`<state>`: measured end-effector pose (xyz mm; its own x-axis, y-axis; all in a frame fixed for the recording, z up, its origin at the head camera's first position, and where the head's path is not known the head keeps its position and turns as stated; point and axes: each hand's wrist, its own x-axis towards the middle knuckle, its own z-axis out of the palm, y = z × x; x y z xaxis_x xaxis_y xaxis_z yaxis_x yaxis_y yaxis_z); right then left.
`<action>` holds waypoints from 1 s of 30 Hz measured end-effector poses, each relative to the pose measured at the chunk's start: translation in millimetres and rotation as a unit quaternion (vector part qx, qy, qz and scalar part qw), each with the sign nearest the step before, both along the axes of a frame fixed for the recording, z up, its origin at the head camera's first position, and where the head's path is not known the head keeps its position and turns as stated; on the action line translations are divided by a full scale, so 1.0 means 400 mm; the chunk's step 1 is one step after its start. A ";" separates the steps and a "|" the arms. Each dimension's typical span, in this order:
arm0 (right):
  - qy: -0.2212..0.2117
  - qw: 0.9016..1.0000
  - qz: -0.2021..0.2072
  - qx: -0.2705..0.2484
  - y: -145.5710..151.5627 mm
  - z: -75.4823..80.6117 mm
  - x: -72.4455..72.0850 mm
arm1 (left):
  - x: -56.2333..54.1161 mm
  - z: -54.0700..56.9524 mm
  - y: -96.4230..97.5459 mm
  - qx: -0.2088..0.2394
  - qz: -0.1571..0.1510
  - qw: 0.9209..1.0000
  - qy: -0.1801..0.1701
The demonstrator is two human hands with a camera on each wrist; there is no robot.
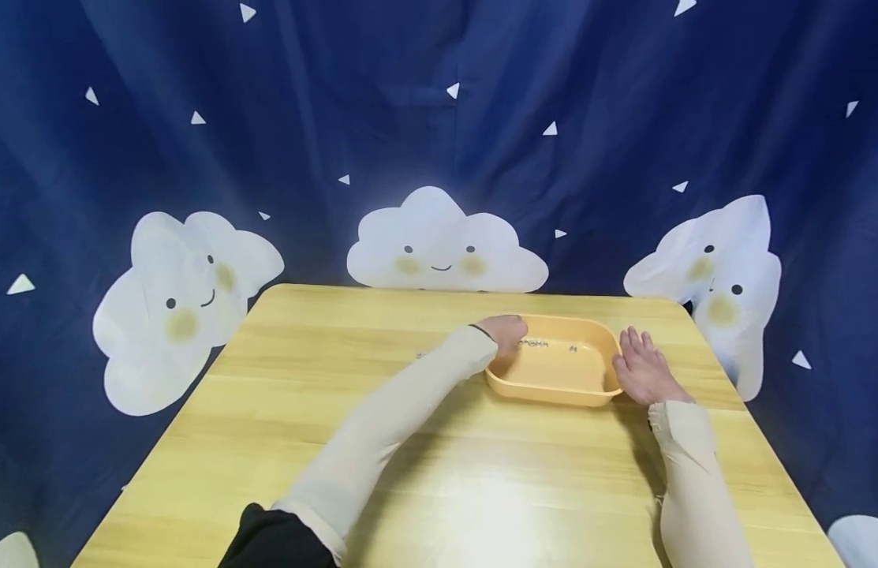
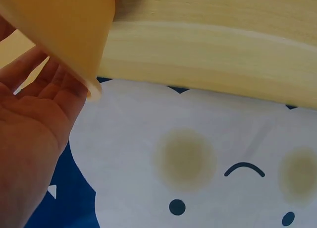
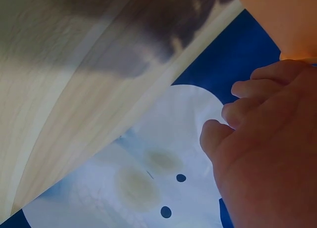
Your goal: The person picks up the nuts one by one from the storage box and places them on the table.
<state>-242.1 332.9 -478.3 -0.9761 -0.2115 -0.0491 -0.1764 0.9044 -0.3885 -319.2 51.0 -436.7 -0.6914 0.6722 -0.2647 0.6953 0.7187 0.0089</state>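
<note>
A yellow-orange plastic tray (image 1: 552, 395) stands on the wooden table. My left hand (image 1: 505, 333) reaches over its left end, fingers down inside; their tips are hidden in the head view. In the left wrist view, the left hand (image 2: 34, 114) has its fingers passing behind the tray's rim (image 2: 74, 77), and whether they hold anything cannot be seen. Small shiny clear pieces (image 1: 534, 343) lie in the tray close to that hand, with one more piece (image 1: 573, 349) farther right. My right hand (image 1: 648, 369) rests against the tray's right end, fingers extended.
A few small clear pieces (image 1: 420, 355) lie on the wooden table (image 1: 325, 394) left of the tray, partly behind the left forearm. Behind the table's far edge hangs a dark blue curtain (image 1: 410, 118) with white clouds and triangles.
</note>
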 end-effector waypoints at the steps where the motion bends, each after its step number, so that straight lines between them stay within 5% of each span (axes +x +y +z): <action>1: 0.000 1.000 0.001 -0.001 -0.002 0.000 0.001 | 0.006 0.002 -0.001 0.003 0.009 1.000 -0.002; 11: 0.004 1.000 0.000 0.002 -0.006 -0.007 0.000 | 0.035 -0.021 0.014 -0.060 0.011 0.998 0.022; 18: 0.006 1.000 -0.002 -0.002 -0.003 -0.009 -0.002 | 0.014 -0.056 0.030 -0.025 0.018 0.999 0.030; 30: 0.012 1.000 0.002 -0.008 -0.001 -0.012 -0.005 | 0.032 -0.047 0.040 -0.003 0.024 0.999 0.021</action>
